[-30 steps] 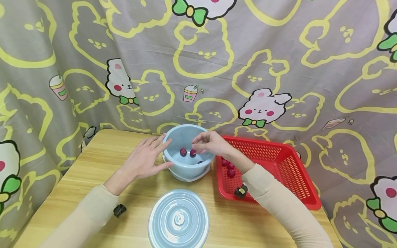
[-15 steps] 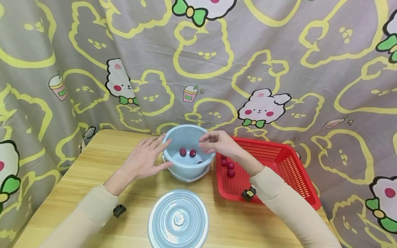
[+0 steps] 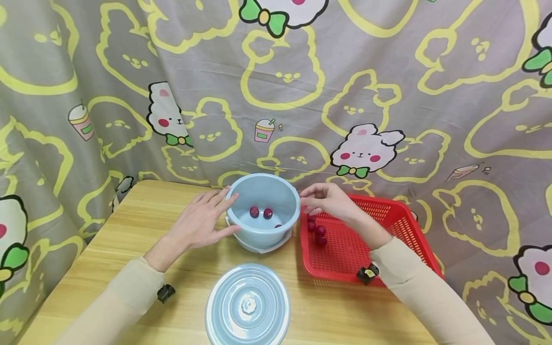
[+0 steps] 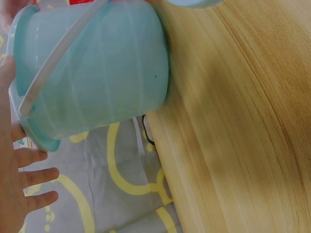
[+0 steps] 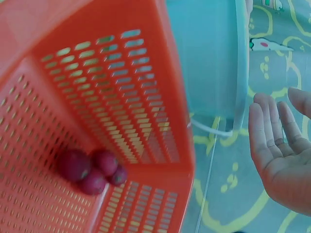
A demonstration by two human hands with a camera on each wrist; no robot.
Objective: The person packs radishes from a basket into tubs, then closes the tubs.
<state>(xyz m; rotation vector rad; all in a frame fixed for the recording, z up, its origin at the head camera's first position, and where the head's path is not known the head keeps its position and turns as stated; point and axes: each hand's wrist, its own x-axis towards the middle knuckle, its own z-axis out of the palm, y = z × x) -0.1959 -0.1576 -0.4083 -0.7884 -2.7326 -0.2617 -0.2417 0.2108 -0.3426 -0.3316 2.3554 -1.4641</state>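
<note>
A light blue bucket point(image 3: 258, 234) stands on the table with a few dark red round fruits point(image 3: 268, 213) at its bottom. The left hand point(image 3: 200, 218) rests with spread fingers at the bucket's left rim, also seen beside the bucket point(image 4: 97, 68) in the left wrist view. The right hand point(image 3: 329, 201) hovers at the bucket's right rim, above the left edge of the red basket point(image 3: 345, 249); its fingers are loosely bent, and the right wrist view shows the palm point(image 5: 286, 160) holding nothing. Several red fruits point(image 5: 92, 170) lie together at one side of the basket.
A light blue round lid point(image 3: 248, 305) lies on the wooden table point(image 3: 172, 316) in front of the bucket. The patterned curtain point(image 3: 284, 96) hangs behind the table. A pale handle point(image 4: 58, 53) hangs down along the bucket's side.
The right hand has moved right, from over the bucket's inside to its right rim by the basket. The left hand and the fruits in view have stayed in place.
</note>
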